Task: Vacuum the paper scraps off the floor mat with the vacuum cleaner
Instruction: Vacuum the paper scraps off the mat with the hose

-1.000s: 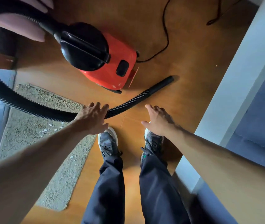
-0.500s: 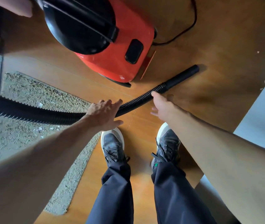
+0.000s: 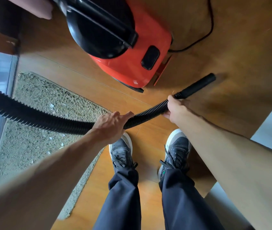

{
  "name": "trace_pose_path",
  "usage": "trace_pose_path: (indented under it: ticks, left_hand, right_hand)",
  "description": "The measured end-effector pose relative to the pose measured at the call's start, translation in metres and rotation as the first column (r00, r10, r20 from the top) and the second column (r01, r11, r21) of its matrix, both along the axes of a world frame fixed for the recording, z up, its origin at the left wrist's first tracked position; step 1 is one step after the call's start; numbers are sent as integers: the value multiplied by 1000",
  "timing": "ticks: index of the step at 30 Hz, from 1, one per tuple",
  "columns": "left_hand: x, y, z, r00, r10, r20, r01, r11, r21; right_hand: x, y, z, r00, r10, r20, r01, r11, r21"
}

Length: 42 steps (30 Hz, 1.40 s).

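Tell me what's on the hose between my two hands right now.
Nothing: in the head view, only bare ribbed hose runs between the left hand and the right hand, above the wood floor.

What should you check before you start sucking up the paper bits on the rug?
1. Left hand gripping the black ribbed hose: ok.
2. Right hand gripping the hose near the smooth black nozzle tube: ok.
3. Nozzle aimed at the beige shaggy floor mat: not ok, it points away over the wooden floor.
4. White paper scraps on the mat: ok, still there.
5. Red and black vacuum cleaner switched on: cannot tell.
6. Black power cord plugged in: cannot tell.
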State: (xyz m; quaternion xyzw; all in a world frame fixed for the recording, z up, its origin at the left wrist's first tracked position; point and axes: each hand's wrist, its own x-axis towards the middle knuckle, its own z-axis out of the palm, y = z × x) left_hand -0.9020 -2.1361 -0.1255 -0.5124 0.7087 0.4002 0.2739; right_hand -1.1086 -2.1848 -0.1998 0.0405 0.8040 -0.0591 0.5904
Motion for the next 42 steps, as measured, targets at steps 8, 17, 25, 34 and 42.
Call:
trace_pose_path:
  ticks: [8, 17, 25, 34, 42]
  left_hand:
    - [-29, 14, 73, 998, 52, -26, -50, 998, 47]
    - [-63, 19, 149, 988, 154, 17, -153, 988, -31]
    - [-79, 26, 193, 846, 494, -201, -528, 828, -189]
    - [-69, 37, 212, 530, 787, -315, -848, 493, -195]
    - [-43, 53, 224, 54, 867, -496, -995, 86, 43]
  right_hand:
    - [-30, 5, 110, 962, -111, -248, 65, 980, -187]
    - [-54, -9, 217, 948, 72, -311, -200, 893, -403]
    - [-34, -52, 288, 938, 288, -191, -343, 716, -608]
    - [44, -71, 334, 788, 596, -153, -445, 379, -811]
    - [117, -46, 349, 480, 831, -279, -503, 0, -864]
